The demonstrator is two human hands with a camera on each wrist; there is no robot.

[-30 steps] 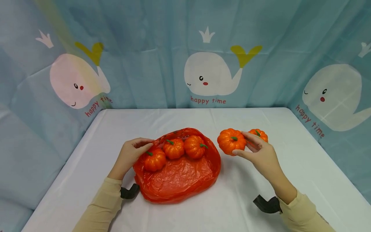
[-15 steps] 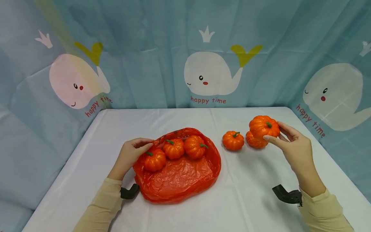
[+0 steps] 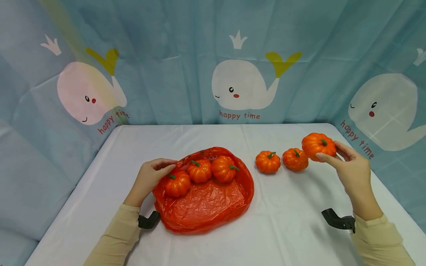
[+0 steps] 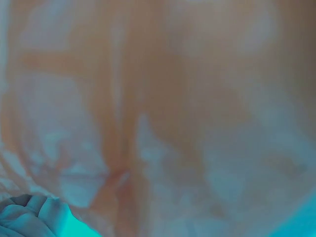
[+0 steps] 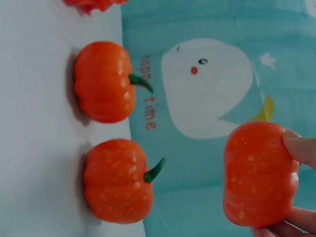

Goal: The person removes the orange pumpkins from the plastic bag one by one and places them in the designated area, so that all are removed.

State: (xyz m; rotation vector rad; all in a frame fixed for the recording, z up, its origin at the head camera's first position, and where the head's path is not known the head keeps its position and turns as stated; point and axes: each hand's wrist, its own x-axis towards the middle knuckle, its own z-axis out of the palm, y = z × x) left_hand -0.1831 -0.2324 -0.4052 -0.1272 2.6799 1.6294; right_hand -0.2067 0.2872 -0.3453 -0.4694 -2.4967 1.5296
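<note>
A small orange pumpkin [image 3: 318, 147] with a green stem is held in my right hand [image 3: 355, 171], between thumb and fingers. In the right wrist view the pumpkin [image 5: 260, 173] is raised off the table. Two more pumpkins stand side by side on the table, a left one [image 3: 267, 162] and a speckled one [image 3: 295, 160], just left of the held one. My left hand [image 3: 152, 178] pinches the left rim of an opened red plastic bag [image 3: 203, 214]. Inside it lie three pumpkins [image 3: 199, 170] along the back. The left wrist view is mostly a blurred, close surface.
A white-covered table [image 3: 216, 251] lies beneath everything. Blue curtains [image 3: 173, 88] printed with whales rise behind it and at both sides. A black strap piece [image 3: 337, 220] juts from the right wrist, and another [image 3: 149, 220] from the left.
My right hand has carried its pumpkin rightward and somewhat farther back, uncovering the two pumpkins on the table. My left hand, the bag and its contents have stayed put.
</note>
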